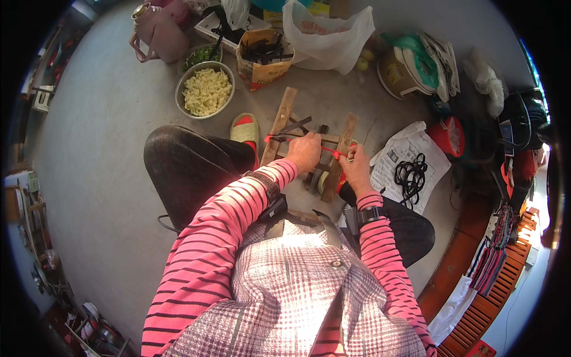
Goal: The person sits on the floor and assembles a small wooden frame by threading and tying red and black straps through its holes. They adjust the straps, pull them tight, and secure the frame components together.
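Between my knees stands a small wooden frame (278, 122) with two long bars and crosspieces. A red cord (328, 148) stretches from the left bar to the right one, with a red knot at each. My left hand (305, 153) is closed over the middle of the frame, and its fingers hide what they hold. At the right bar, my right hand (357, 169) pinches the red cord beside the knot. Dark flat strips (295, 125) lie across the frame's left side.
Ahead are a bowl of pale yellow pieces (207, 92), a carton of dark strips (264, 71), a pink thermos (157, 33) and a white plastic bag (324, 44). On the right, a coiled black cord (410, 178) lies on printed paper near a red container (446, 137).
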### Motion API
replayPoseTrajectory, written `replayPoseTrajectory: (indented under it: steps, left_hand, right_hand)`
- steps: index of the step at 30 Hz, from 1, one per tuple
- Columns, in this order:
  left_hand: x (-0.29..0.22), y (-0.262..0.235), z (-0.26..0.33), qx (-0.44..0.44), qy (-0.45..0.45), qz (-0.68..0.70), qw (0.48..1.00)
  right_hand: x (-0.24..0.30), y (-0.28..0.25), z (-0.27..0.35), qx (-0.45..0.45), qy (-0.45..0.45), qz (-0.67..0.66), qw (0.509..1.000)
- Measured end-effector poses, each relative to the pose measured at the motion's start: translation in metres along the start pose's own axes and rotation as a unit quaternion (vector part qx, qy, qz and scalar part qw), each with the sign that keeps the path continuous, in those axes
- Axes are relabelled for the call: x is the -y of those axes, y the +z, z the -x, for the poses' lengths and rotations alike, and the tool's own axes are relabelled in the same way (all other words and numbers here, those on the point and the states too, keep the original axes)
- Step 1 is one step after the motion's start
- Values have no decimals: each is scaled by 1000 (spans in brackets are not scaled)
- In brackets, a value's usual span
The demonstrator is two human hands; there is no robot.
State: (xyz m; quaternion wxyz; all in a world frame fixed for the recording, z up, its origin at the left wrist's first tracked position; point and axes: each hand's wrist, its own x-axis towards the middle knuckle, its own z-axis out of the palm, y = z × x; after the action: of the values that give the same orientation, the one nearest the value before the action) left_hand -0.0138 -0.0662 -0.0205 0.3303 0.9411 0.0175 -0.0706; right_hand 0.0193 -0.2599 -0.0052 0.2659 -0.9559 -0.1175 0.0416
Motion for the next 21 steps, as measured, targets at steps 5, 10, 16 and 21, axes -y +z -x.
replayPoseTrajectory:
  steps: [5, 10, 16, 21]
  left_hand:
    - [1, -1, 1, 0, 7, -7, 1000]
    - [4, 1, -1, -2, 15, 2, 1000]
    - [8, 5, -5, -18, 24, 30, 999]
    - [11, 5, -4, -13, 36, 24, 999]
  right_hand:
    - [17, 14, 21, 94, 105, 62, 988]
    - [14, 29, 26, 130, 139, 23, 981]
    - [-1, 32, 29, 130, 113, -1, 985]
    - [0, 31, 27, 138, 128, -1, 982]
